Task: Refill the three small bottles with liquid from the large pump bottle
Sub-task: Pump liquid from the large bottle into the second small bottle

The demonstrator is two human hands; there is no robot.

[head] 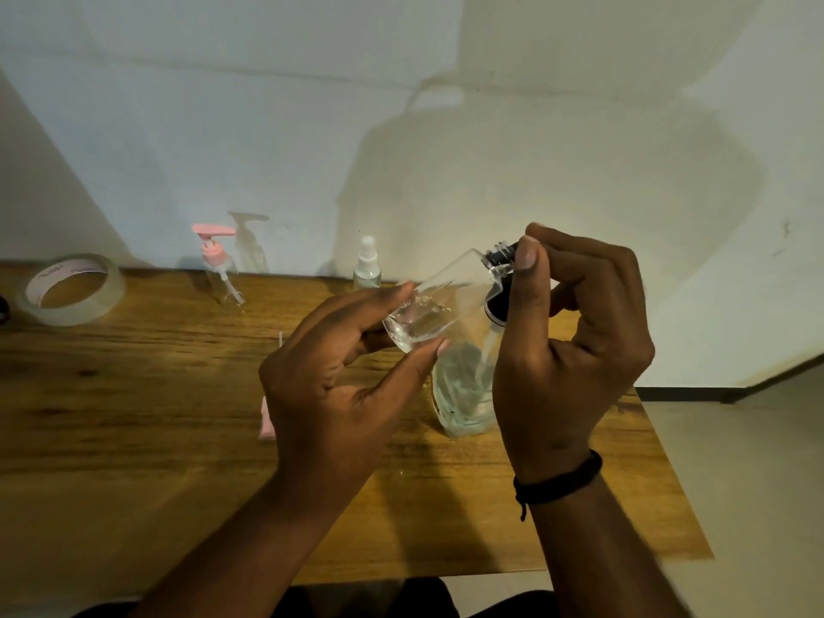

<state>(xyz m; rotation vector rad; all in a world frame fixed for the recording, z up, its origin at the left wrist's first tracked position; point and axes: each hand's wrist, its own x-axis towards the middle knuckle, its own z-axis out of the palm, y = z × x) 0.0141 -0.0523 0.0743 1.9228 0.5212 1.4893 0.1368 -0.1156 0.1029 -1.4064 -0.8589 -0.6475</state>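
Small clear bottle (439, 305) lies tilted between both hands above the wooden table (147, 408), long axis running from its base low in the left hand (339, 385) up to its threaded neck at the right hand (575, 350). Left fingers and thumb curl round the base; right thumb and fingertips pinch a black cap (501, 256) at the neck. Directly below stands the large bottle (463, 394), close under the right palm. Beyond the left hand, well apart, a pink-pump bottle (220, 265), a white spray bottle (368, 265) and a tape roll (71, 289) sit near the wall.
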